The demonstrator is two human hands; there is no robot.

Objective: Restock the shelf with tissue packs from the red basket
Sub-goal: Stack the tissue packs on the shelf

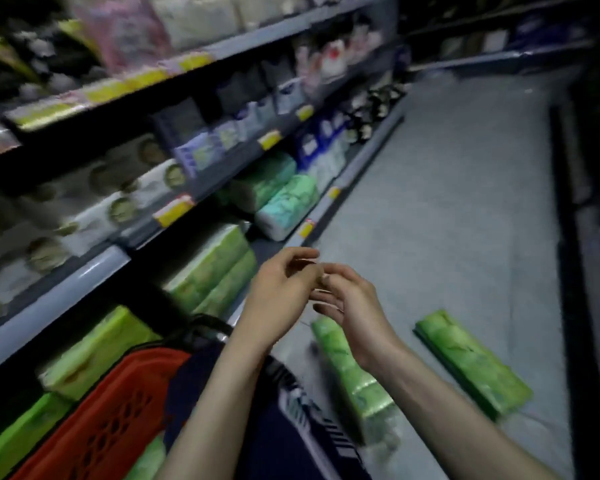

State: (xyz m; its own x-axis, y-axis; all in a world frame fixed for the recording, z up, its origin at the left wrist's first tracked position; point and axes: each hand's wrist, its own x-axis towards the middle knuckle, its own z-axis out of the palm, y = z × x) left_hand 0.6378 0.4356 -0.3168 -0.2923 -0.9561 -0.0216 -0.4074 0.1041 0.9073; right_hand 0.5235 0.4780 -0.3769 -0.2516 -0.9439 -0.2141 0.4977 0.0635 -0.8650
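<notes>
Blurry; red basket [101,420] cut off near left. L hand [281,289] & R hand [352,303] fingertips touch, grip can't tell. Green tissue packs [471,363] flat on floor [447,202].

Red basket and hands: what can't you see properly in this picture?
- Head view: the red basket is cut off by the bottom edge, so its packs cannot be counted.
- Left hand and right hand: the fingertips meet, but blur hides whether they pinch anything.
- Yellow price tags: too blurred to read.
- Green pack on the floor: partly behind the right forearm.
</notes>
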